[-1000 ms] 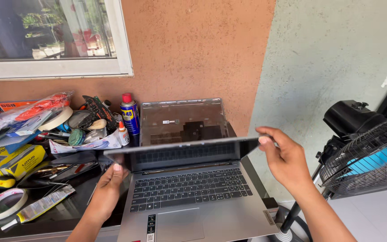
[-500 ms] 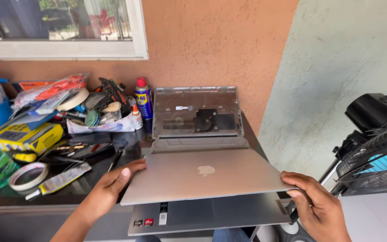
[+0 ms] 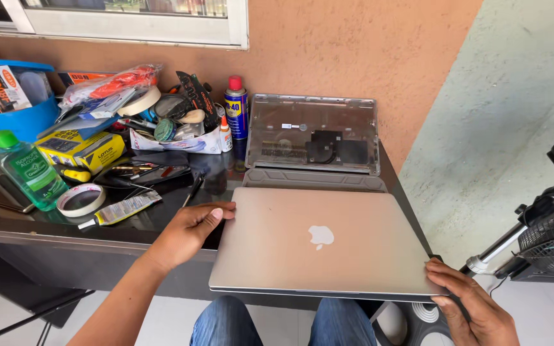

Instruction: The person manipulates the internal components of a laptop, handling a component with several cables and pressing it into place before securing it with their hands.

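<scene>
A silver laptop lies closed on the dark table, its front edge hanging over my knees. My left hand holds its far left corner, fingers on the lid. At the near right corner my right hand grips the edge from the side. Just behind the laptop a clear plastic laptop shell leans against the orange wall, with a grey shell piece lying flat at its foot.
Left of the laptop the table is crowded: a blue spray can, a green liquid bottle, a tape roll, a glue tube, a yellow box, a blue tub. A black fan stands at the right.
The laptop's lid has come down from open to fully closed. My right hand dropped from the screen's top edge to the near right corner; my left hand stayed at the left side.
</scene>
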